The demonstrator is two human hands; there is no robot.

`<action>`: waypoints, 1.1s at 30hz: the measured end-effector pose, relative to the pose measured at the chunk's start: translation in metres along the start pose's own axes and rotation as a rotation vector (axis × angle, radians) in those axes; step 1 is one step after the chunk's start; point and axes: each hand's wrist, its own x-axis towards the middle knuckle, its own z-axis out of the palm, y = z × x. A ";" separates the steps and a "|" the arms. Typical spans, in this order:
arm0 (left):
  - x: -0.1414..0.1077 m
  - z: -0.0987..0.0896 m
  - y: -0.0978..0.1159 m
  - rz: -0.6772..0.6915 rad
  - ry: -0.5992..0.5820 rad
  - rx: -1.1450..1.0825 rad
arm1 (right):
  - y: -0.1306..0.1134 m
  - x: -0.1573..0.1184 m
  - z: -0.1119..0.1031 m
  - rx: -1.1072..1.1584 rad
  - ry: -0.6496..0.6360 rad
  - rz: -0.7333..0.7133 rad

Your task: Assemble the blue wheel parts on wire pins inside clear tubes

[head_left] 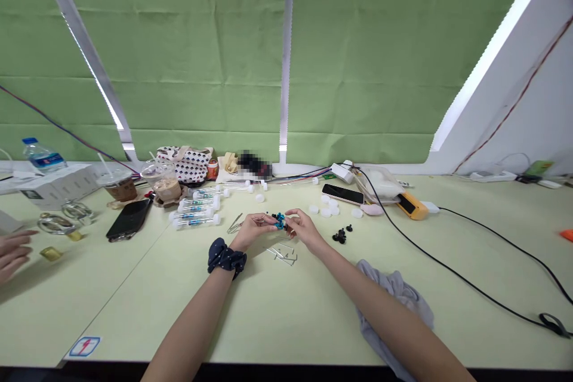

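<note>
My left hand, with a dark dotted scrunchie at its wrist, pinches a cluster of small blue and black parts. From the other side my right hand grips the same cluster between thumb and fingers. The exact kind of these parts is too small to make out. Just below the hands lie several thin metal rods. Several small black knob-like pieces sit to the right of my right hand. Thin bent metal pieces rest left of my left hand.
Clear tubes with white caps lie at left, and loose white caps at right. Phones, drink cups, a yellow meter, a black cable and grey cloth surround them. Another person's hand shows at far left.
</note>
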 end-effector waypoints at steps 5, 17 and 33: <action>0.000 -0.003 0.001 0.012 0.046 -0.014 | -0.008 -0.006 0.004 0.091 -0.081 0.036; -0.001 -0.001 0.003 -0.043 -0.001 0.011 | 0.003 -0.001 -0.002 -0.043 -0.015 0.110; 0.000 -0.009 -0.001 -0.048 0.054 0.035 | 0.002 -0.005 -0.004 0.011 -0.169 0.005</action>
